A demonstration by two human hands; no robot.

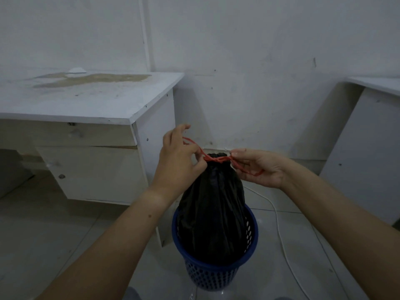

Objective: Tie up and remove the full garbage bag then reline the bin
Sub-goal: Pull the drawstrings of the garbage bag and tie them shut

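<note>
While my left hand (177,161) and right hand (259,167) pinch the thin red drawstring (216,159), the black plastic garbage bag (214,213), soft and slippery I'd say, sits in the blue perforated bin (216,276); its cinched neck looks the safest hold.

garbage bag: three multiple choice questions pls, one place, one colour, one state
1. Where does the garbage bag sit? A on a shelf; B in the blue bin; C flat on the floor.
2. What colour is its drawstring? A red; B white; C green.
3. How is the bag's mouth? A wide open; B gathered shut; C folded over the rim.
Answers: B, its base is inside the bin; A, it shows red; B, left hand and right hand pinch the string round its bunched neck.
</note>
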